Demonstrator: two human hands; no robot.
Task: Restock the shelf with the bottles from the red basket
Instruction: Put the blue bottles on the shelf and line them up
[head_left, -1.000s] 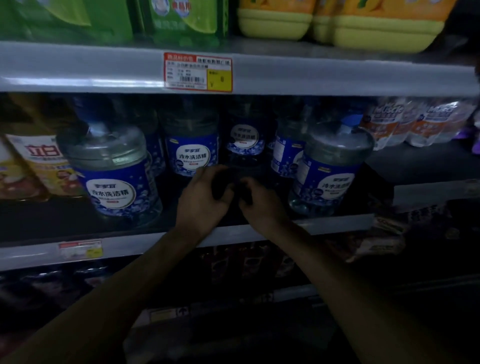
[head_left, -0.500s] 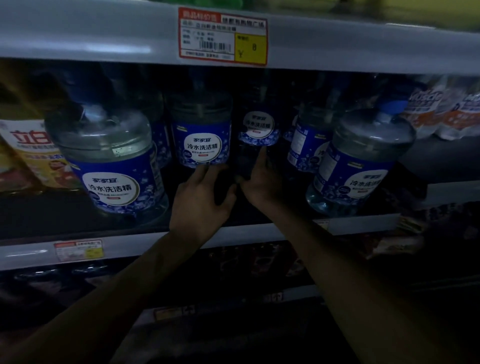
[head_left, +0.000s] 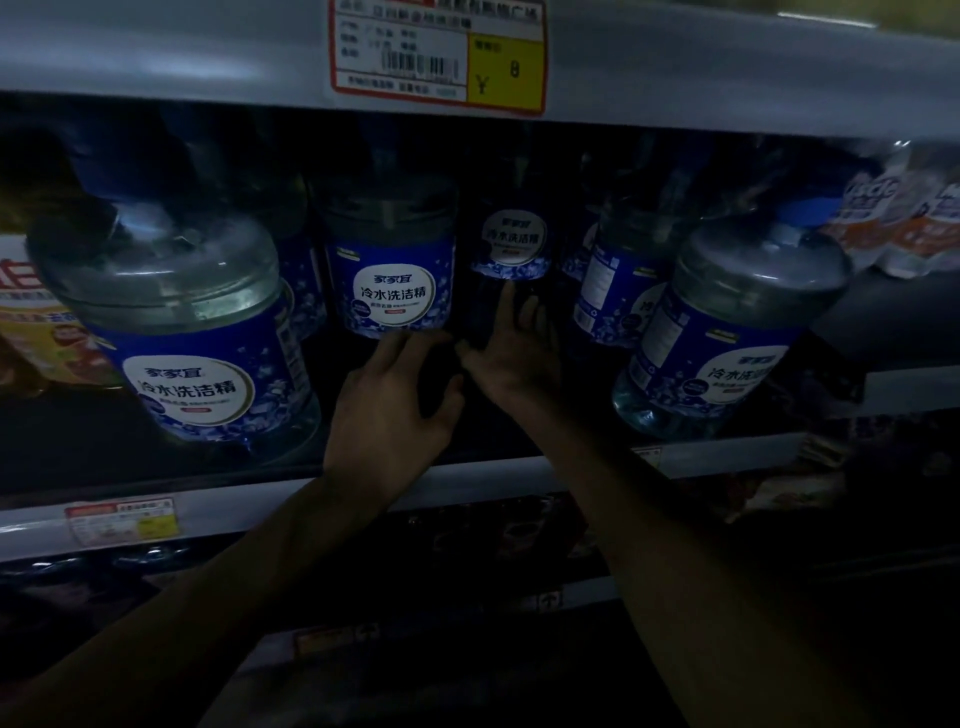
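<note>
Several clear bottles with blue labels stand on the middle shelf (head_left: 249, 512). A big one (head_left: 192, 338) is at front left, another (head_left: 727, 332) at front right, and one (head_left: 395, 280) stands behind the gap between them. Deep in that gap stands a darker bottle (head_left: 511, 244). My right hand (head_left: 514, 353) reaches into the gap with straight fingers touching this bottle's lower body. My left hand (head_left: 387, 415) lies beside it with fingers spread, tips just below the middle bottle. In the dim light nothing shows in its grip. The red basket is out of view.
The shelf above carries a red and yellow price tag (head_left: 439, 57). Yellow packages (head_left: 31, 312) stand at far left and white and orange packs (head_left: 904, 223) at far right. Another blue-labelled bottle (head_left: 613, 280) flanks the gap on the right. Dark goods fill the lower shelf (head_left: 493, 530).
Both hands have gone deeper into the gap between the bottles. The right hand's fingers have straightened against the back bottle, and the view has moved closer to the shelf.
</note>
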